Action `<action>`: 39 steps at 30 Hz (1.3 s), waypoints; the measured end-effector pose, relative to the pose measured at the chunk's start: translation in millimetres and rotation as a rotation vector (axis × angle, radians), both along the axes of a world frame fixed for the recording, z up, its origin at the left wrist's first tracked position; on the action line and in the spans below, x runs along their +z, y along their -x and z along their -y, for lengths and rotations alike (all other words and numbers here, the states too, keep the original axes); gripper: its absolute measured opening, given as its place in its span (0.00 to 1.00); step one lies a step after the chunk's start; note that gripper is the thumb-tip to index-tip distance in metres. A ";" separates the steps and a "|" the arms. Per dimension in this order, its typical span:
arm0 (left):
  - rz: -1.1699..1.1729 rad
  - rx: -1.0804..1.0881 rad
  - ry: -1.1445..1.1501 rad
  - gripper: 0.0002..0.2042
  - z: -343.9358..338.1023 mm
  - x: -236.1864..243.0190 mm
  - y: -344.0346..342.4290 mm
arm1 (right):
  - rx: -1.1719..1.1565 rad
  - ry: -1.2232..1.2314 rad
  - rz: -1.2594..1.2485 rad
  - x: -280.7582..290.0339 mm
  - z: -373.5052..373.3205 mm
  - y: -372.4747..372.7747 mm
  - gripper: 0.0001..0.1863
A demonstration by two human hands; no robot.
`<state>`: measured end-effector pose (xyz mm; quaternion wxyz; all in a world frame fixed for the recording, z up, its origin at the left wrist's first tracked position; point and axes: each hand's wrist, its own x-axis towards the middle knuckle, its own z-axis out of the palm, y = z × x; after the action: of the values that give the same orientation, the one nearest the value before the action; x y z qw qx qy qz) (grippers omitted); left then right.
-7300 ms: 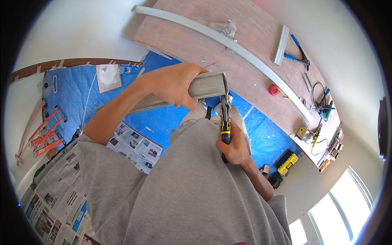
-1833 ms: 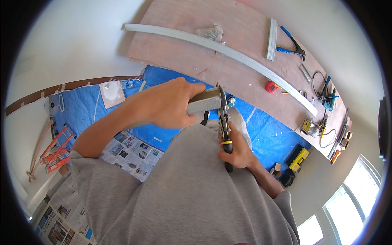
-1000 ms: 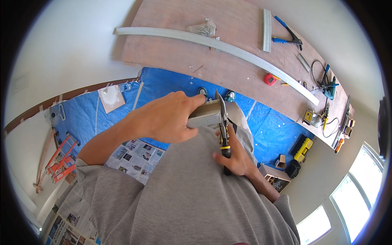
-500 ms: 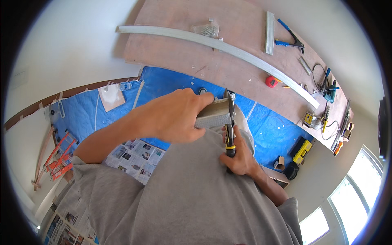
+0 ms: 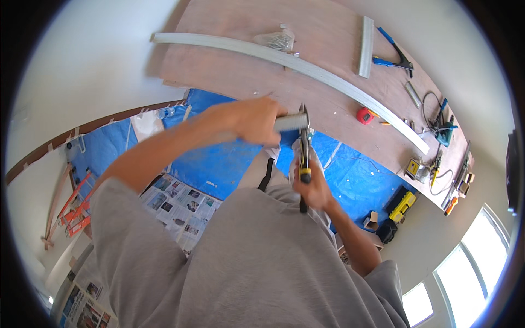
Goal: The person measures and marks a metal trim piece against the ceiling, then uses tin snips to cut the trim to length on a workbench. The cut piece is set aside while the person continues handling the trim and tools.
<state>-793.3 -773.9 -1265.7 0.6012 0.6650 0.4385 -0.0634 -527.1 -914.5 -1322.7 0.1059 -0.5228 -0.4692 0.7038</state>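
Note:
My left hand is closed around a short piece of grey metal channel, held out in front of my body. A pair of tin snips with black and yellow handles stands nearly upright in my right hand, whose fingers wrap the handles. The snips' blades are at the right end of the channel; whether they bite into the metal cannot be made out. My left hand is slightly blurred and hides the channel's other end.
Across the wooden table lies a long metal channel. A bag of screws, a blue-handled tool, a red tape measure and a teal power tool also lie there. Blue sheeting and newspaper cover the floor.
Both hands have moved up and away from my body, toward the table, with the channel and snips. The channel has turned, so its broad inner side no longer shows.

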 end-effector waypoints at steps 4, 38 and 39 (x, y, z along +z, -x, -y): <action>-0.018 0.115 0.274 0.16 -45.0 -112.1 -2.4 | 0.037 -0.008 0.079 -96.5 -40.2 7.1 0.19; -0.539 0.000 -0.584 0.17 -49.4 -218.6 -44.4 | -0.257 0.135 0.079 -209.2 -46.6 14.7 0.25; -0.525 0.014 -0.545 0.17 -41.0 -229.8 -48.4 | -0.243 0.128 0.080 -220.3 -37.1 9.7 0.25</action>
<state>-744.8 -732.9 -1495.6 0.2697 0.7588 0.5828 -0.1086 -536.8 -877.4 -1543.1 0.1381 -0.6092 -0.3603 0.6928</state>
